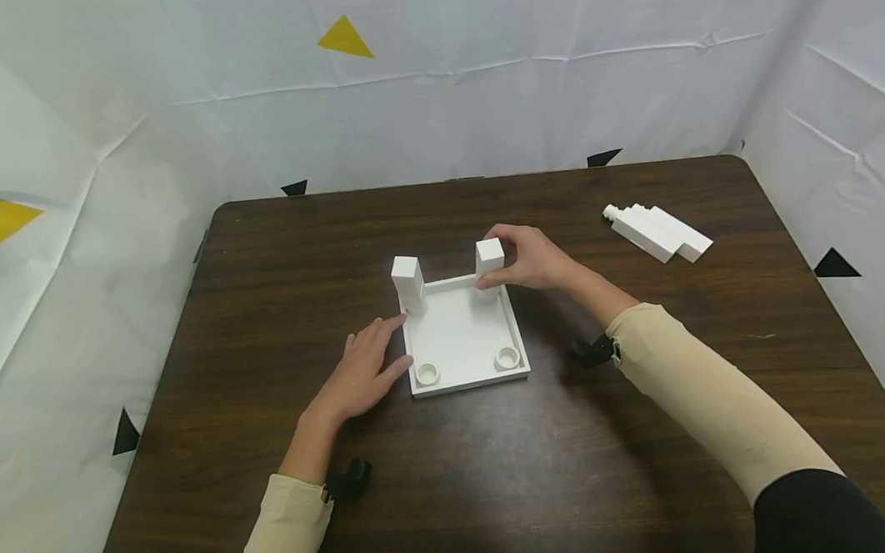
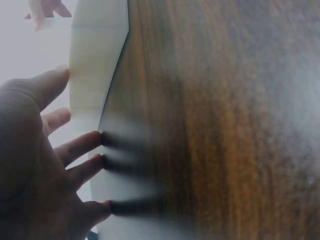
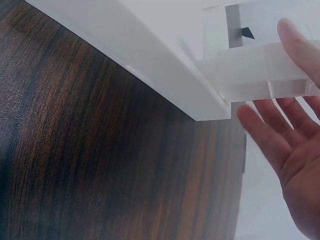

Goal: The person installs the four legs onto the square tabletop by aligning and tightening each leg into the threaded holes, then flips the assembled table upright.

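Note:
A white square tabletop panel (image 1: 460,330) lies underside up, with a raised rim and round sockets (image 1: 507,358) in its near corners. White square legs stand upright at its two far corners. My right hand (image 1: 535,259) grips the far-right leg (image 1: 490,256), thumb on the near side and fingers behind. In the right wrist view that leg (image 3: 250,75) rises from the panel's corner. My left hand (image 1: 365,368) rests spread along the panel's left side, near the far-left leg (image 1: 408,280). Its fingertips touch the side wall (image 2: 95,60) in the left wrist view.
Two more white legs (image 1: 643,232) lie side by side at the back right of the dark wooden table (image 1: 299,267), a threaded end showing on one. White sheeting (image 1: 450,126) with yellow and black triangles encloses the table's back and sides.

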{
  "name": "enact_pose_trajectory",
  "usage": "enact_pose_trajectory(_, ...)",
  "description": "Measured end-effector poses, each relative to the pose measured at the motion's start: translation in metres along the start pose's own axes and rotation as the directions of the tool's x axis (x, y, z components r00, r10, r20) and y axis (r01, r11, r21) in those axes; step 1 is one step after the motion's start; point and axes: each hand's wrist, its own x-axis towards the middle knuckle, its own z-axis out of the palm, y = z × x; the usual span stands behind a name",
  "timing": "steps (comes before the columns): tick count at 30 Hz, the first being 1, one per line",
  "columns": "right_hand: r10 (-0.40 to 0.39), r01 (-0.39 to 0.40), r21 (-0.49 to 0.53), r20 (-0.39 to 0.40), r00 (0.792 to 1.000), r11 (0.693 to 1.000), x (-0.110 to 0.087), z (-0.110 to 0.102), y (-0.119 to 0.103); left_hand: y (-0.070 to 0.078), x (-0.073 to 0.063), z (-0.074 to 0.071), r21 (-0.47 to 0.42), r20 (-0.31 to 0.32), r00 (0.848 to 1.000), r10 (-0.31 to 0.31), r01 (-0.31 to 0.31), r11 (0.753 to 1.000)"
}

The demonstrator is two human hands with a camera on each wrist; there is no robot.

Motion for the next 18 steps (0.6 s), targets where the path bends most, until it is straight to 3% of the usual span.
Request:
enact_pose_trajectory(8,-0.021,0.023,-0.021,0.066,0.998,1.0,-0.0007,-0.0015,0.0019,-0.0008,-0.0002,0.0007,-0.012,-0.002,1.0,0.002,-0.002,1.0)
enact_pose_trajectory(18,-0.109,0.071,0.219,0.166,0.98,0.973,0.0008,-0.0071,0.0021,-0.0002,0.0018,-0.0004,-0.007,0.0,1.0,0.017,-0.017,1.0)
